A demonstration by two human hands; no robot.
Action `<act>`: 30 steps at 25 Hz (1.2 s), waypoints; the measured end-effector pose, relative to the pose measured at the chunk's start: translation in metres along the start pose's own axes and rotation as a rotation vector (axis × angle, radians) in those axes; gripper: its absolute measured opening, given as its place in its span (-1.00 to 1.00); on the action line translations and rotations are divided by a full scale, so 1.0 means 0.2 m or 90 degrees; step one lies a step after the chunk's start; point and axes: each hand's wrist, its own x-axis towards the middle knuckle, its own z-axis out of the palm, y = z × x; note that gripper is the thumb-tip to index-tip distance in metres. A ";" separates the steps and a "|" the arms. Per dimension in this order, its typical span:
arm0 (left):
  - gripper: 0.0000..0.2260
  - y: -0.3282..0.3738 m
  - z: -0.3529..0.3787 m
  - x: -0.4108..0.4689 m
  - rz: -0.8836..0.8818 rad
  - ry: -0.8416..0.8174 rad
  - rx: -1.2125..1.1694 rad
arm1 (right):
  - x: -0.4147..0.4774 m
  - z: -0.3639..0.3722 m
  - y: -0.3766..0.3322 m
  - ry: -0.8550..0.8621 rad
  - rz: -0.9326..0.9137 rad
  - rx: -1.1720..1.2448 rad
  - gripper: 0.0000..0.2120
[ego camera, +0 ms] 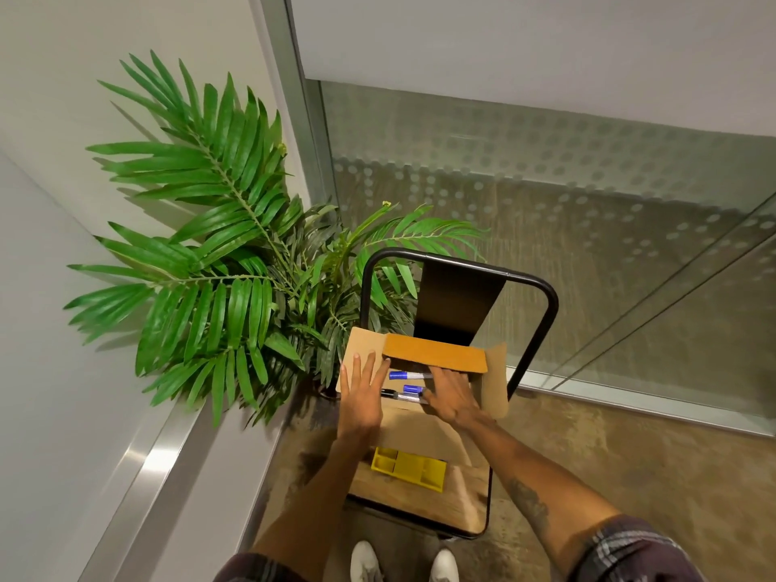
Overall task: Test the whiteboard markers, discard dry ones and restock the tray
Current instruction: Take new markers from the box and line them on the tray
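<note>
An open cardboard box [495,382] sits on the wooden seat of a chair [420,497]. Inside it lie whiteboard markers: one with a blue cap [409,375] near the back, another blue-capped one [413,389] in the middle, and a black-capped one [394,394] beside it. My left hand [363,392] rests flat with straight fingers on the box's left flap. My right hand [451,396] reaches into the box, palm down over the markers; whether it holds one is hidden. A yellow compartmented tray [409,468] lies on the seat in front of the box.
A leafy green palm plant [235,262] fills the corner to the left of the chair. The chair's black metal back [457,296] rises behind the box. A frosted glass wall [588,245] runs behind and to the right. My white shoes [403,564] stand at the chair's front edge.
</note>
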 end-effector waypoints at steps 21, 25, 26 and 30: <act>-0.33 -0.01 0.04 -0.01 -0.008 0.009 0.003 | 0.21 0.13 0.04 -0.110 0.021 -0.009 -0.63; -0.28 0.01 0.04 -0.03 -0.010 -0.013 -0.053 | 0.18 0.09 0.02 -0.154 -0.020 -0.010 -0.60; -0.28 0.01 0.05 -0.04 -0.008 -0.013 -0.072 | 0.18 0.08 0.02 -0.161 -0.021 0.001 -0.54; -0.32 0.03 0.07 -0.05 -0.033 -0.017 -0.125 | 0.19 0.09 0.01 -0.217 -0.022 -0.013 -0.44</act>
